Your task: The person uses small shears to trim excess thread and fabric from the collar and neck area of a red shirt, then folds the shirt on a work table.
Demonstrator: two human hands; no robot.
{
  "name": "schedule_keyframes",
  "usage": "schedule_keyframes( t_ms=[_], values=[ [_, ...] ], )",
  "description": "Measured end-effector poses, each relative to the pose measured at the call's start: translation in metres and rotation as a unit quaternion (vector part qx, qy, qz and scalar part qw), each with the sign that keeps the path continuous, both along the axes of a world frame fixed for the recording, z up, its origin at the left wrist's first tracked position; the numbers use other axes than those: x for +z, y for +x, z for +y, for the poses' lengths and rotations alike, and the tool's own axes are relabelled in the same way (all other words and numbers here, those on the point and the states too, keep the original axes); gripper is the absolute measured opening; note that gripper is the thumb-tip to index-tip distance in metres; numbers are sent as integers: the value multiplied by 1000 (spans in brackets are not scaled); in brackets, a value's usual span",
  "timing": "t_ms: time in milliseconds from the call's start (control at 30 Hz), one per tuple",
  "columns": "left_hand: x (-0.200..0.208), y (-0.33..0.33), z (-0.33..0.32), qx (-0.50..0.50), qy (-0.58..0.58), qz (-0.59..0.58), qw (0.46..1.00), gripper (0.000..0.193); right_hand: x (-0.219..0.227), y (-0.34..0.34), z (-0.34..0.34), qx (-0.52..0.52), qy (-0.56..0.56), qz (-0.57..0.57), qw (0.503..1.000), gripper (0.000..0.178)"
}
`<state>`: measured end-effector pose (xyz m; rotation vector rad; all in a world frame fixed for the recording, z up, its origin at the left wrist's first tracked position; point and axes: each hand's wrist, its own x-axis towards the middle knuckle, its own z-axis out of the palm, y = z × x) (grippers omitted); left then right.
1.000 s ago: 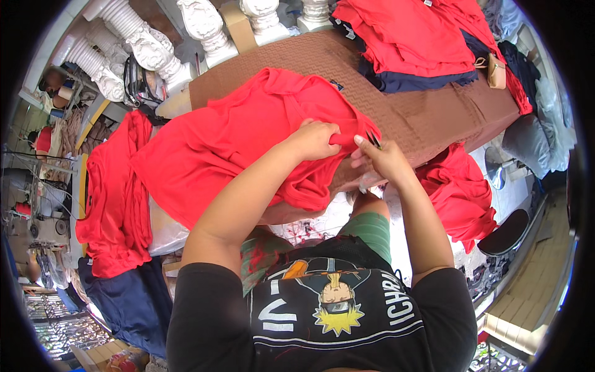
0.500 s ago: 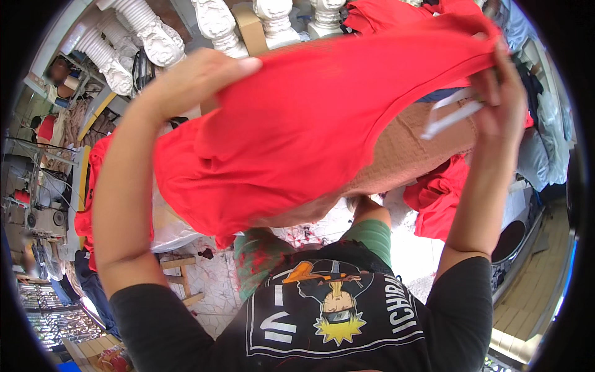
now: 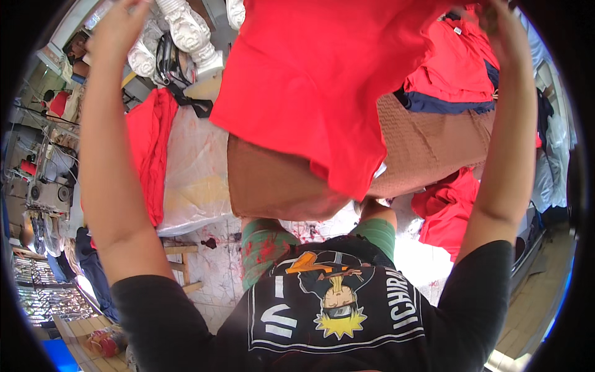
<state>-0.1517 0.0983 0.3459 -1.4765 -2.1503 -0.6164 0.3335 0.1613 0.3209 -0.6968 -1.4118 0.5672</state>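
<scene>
Both the left grip [image 3: 122, 28] and the right grip [image 3: 505, 30] stand farther up than half a second ago, close to the top edge of the view, and the red garment [image 3: 310, 87] has swung toward the far side, baring the near left part of the brown-covered desk [image 3: 437, 133]. It is over the middle of that desk, left of the stack of red and navy clothes [image 3: 455, 74], with its upper part cut off by the frame. The left grip is cropped at the fingertips and the right grip is blurred near red cloth, so whether either is pinching the garment cannot be told. The fabric looks thin, soft and limp, and should handle as light, hard to damage and not very slippery, though ready to fold and billow; the best hold is probably at two well-separated corners, pinched between thumb and fingers. Its long axis seems to run from far to near, the lower end tapering to a corner that points to the near side and slightly right, while another corner juts left; which end is the collar cannot be told
</scene>
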Motion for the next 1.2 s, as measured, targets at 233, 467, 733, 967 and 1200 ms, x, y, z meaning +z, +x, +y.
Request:
schedule_keyframes(
  t_ms=[233, 467, 733, 967, 1200],
  values=[
    [-228, 98, 18, -399, -95, -355, 840, 39, -212, 67, -72, 106, -318, -256, 907, 17],
    [-306, 182, 90, -249, -155, -209, 933, 80, -223, 76, -89, 96, -182, -322, 924, 22],
    [-342, 155, 128, -188, -69, -391, 898, 52, -249, 75, -83, 159, -352, -141, 911, 17],
    [-284, 80, -6, -234, 228, -564, 759, 28, -251, 67, -118, 212, -429, -188, 858, 20],
    [-343, 73, -125, -230, -56, -396, 887, 47, -255, 46, -126, 164, -427, -352, 817, 20]
  ],
)
